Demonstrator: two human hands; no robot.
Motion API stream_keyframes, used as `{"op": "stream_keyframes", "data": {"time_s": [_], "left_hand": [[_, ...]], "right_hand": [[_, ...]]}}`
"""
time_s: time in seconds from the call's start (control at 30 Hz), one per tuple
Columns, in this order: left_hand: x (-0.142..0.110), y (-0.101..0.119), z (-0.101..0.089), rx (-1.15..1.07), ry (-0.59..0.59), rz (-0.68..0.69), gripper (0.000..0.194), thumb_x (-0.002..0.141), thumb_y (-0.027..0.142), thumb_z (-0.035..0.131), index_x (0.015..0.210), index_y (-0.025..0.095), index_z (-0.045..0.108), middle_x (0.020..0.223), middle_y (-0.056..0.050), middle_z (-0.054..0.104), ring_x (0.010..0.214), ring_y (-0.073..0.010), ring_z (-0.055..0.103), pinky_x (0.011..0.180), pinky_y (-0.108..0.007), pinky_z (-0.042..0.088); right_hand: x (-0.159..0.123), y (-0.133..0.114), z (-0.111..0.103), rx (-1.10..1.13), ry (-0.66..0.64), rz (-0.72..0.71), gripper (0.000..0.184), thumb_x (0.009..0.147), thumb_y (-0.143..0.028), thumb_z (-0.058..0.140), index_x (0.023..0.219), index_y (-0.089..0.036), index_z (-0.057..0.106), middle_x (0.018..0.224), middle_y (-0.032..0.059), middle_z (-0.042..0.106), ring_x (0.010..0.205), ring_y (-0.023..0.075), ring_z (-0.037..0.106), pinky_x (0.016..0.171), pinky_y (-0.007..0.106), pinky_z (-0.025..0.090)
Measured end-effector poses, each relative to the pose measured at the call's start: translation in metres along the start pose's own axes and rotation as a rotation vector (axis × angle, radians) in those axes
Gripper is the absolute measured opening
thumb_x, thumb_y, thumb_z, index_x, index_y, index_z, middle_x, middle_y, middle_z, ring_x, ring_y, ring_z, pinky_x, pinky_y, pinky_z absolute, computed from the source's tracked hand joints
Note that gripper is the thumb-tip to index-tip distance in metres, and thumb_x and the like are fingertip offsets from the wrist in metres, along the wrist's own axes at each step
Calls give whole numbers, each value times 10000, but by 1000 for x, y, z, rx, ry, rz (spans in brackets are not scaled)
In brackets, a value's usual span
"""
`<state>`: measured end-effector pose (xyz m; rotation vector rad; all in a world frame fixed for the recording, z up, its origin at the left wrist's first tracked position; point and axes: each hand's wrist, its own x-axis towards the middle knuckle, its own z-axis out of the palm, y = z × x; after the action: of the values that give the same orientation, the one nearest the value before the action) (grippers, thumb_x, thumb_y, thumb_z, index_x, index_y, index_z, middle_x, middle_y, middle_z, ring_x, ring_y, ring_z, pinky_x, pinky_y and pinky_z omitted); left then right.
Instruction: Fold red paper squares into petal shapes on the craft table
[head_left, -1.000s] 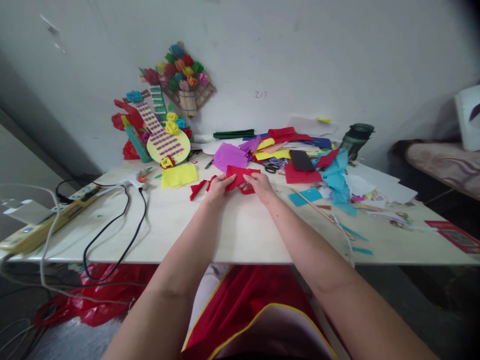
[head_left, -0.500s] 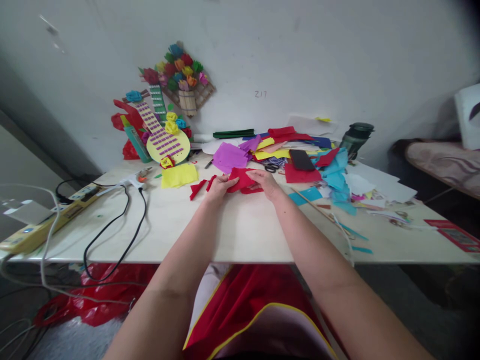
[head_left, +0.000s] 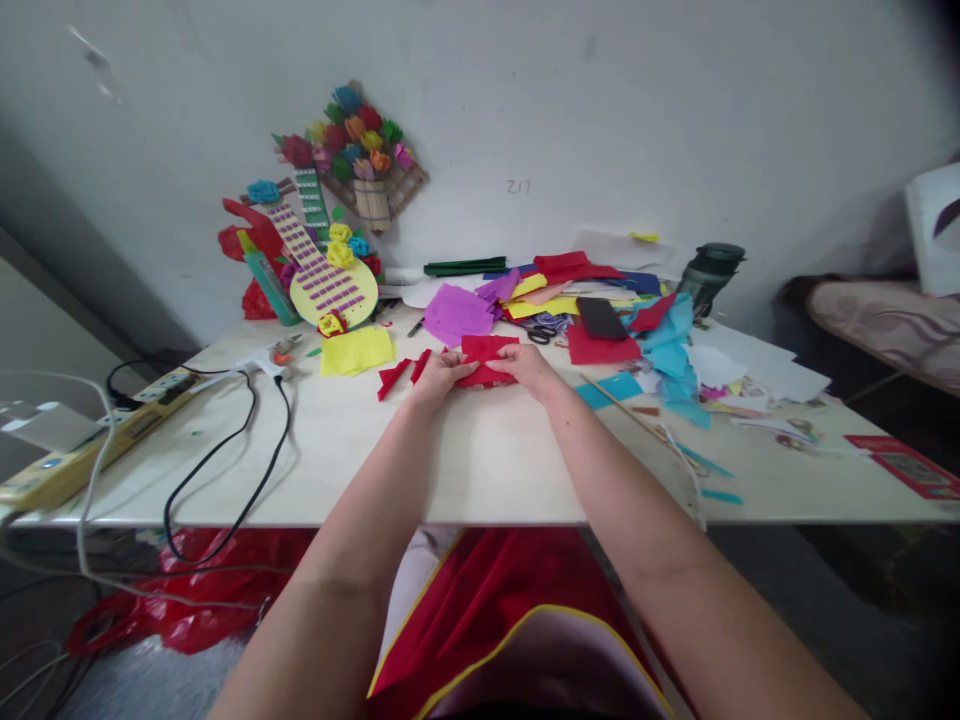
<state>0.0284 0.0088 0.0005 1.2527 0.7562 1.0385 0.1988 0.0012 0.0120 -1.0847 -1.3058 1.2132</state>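
Note:
Both hands grip a piece of red crepe paper (head_left: 487, 350) just above the white table (head_left: 495, 460). My left hand (head_left: 441, 376) pinches its left side, thumb on top. Its right side is between the thumb and fingers of my right hand (head_left: 529, 367). The fingertips under the paper are hidden. Two small folded red paper pieces (head_left: 393, 379) lie just left of my left hand. Close by are a yellow paper sheet (head_left: 358, 352) to the left and a purple paper sheet (head_left: 457, 314) behind the hands.
Black scissors (head_left: 541, 335) and a phone (head_left: 600, 319) lie by the heaped coloured paper. A thin stick (head_left: 622, 405) is right of my right hand. On the left are a glue gun (head_left: 262, 362) with its cord and a power strip (head_left: 142, 425). A dark bottle (head_left: 712, 278) stands back right.
The red paper has been turned and straightened between my hands, its far edge now level. Both hands keep hold of it in nearly the same spot. The view has shifted slightly.

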Motion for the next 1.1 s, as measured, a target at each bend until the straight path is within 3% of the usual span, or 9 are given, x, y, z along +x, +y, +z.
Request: {"op": "stream_keyframes", "data": {"time_s": [0.3, 0.63, 0.87, 1.1], "left_hand": [[1, 0, -1, -76, -23, 15, 308, 544, 217, 801, 782, 90, 654, 619, -31, 674, 550, -129, 626, 577, -234, 500], [0, 3, -2, -136, 3, -5, 271, 618, 142, 724, 877, 99, 655, 695, -42, 694, 560, -143, 648, 563, -247, 531], [0, 3, -3, -133, 21, -9, 196, 628, 109, 683, 822, 101, 665, 652, -34, 678, 527, -133, 637, 526, -230, 522], [0, 4, -2, -118, 28, -1, 135, 645, 92, 636, 777, 111, 652, 682, -41, 681, 585, -141, 651, 590, -253, 534]], "right_hand": [[-2, -3, 1, 89, 22, 51, 195, 572, -131, 730, 757, -135, 667, 572, -11, 642, 454, 100, 567, 418, 199, 475], [-1, -4, -1, 69, -18, 45, 210, 679, -33, 593, 805, -139, 722, 650, 30, 690, 445, 100, 591, 489, 236, 546], [-2, -3, -3, 77, -45, 49, 269, 670, -5, 520, 805, -131, 715, 577, 17, 673, 415, 104, 590, 489, 234, 545], [-5, -6, -2, 69, -52, 28, 240, 640, -25, 526, 767, -121, 706, 573, 19, 671, 428, 108, 596, 509, 243, 549]]}}
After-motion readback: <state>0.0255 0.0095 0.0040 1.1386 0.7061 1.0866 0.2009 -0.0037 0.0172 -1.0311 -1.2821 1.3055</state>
